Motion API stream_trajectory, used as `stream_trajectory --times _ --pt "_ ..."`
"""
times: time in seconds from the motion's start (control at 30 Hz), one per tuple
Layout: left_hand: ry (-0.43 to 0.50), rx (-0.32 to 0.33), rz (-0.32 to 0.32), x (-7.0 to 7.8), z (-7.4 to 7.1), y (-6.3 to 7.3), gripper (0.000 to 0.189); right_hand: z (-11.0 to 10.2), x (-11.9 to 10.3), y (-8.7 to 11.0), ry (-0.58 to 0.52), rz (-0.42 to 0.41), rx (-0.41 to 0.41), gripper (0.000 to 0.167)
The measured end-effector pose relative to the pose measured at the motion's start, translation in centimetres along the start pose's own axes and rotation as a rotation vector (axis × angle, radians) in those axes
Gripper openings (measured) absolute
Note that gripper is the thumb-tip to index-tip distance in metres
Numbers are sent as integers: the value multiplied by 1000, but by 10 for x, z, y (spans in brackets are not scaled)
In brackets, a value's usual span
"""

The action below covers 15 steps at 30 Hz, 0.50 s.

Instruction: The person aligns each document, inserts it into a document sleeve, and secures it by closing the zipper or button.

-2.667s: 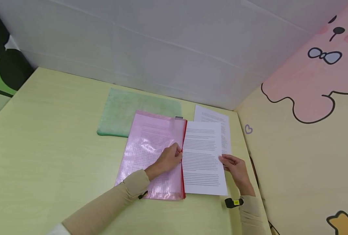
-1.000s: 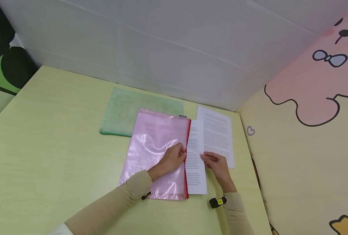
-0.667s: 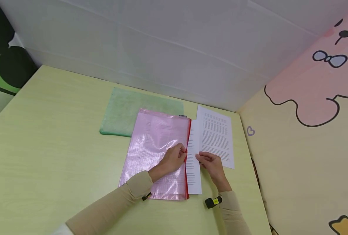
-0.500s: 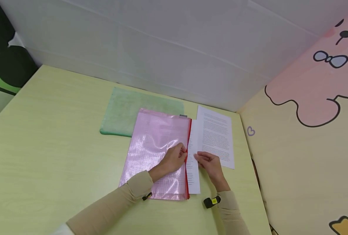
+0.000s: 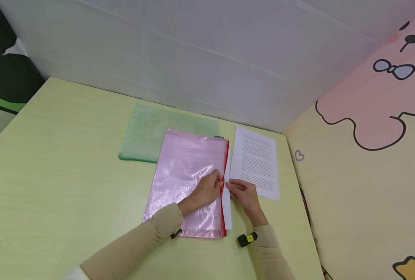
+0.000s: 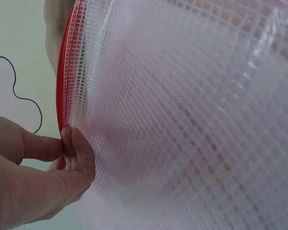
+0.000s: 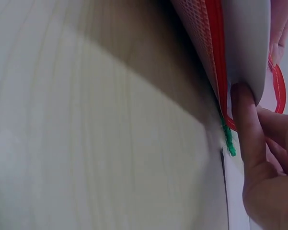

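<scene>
A pink mesh zip pouch [image 5: 182, 155] with a red zipper edge [image 6: 62, 91] lies on the table, its opening facing right. My left hand [image 5: 207, 188] pinches the zipper edge about midway along, as the left wrist view [image 6: 43, 177] also shows. Most of a printed paper sheet [image 5: 228, 214] is inside the pouch, and only a narrow white strip sticks out. Between thumb and fingers, my right hand [image 5: 244, 196] holds that strip close to the opening. The right wrist view has the paper [image 7: 251, 43] between the two red-edged sides, with a finger [image 7: 249, 129] against it.
Partly under the pouch, a green pouch [image 5: 168, 120] lies toward the back wall. Another printed sheet [image 5: 256, 163] rests on the table at the right, behind my right hand. A grey-white wall [image 5: 179, 50] and a cartoon-covered wall [image 5: 351, 186] border the tabletop [image 5: 70, 155].
My right hand has moved left, sliding the sheet into the pouch until only a strip shows. More of the other sheet is uncovered. My left hand keeps its pinch on the zipper edge.
</scene>
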<state>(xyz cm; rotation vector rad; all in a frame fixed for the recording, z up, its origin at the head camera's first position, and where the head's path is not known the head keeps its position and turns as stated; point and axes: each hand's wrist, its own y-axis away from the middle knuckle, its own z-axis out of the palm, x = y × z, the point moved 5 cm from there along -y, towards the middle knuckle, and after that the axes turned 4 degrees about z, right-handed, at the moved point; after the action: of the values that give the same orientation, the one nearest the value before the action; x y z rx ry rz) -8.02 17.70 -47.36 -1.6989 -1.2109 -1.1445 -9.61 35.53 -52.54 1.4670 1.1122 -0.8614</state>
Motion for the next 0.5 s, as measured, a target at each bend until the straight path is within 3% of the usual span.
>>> stream_trajectory --times 0.27,0.5 --pt "32 -30 4 -3 -5 -5 4 14 -6 -4 2 -9 2 26" --pt "51 -62 -30 -3 -8 -10 4 28 -9 -10 4 -25 5 26"
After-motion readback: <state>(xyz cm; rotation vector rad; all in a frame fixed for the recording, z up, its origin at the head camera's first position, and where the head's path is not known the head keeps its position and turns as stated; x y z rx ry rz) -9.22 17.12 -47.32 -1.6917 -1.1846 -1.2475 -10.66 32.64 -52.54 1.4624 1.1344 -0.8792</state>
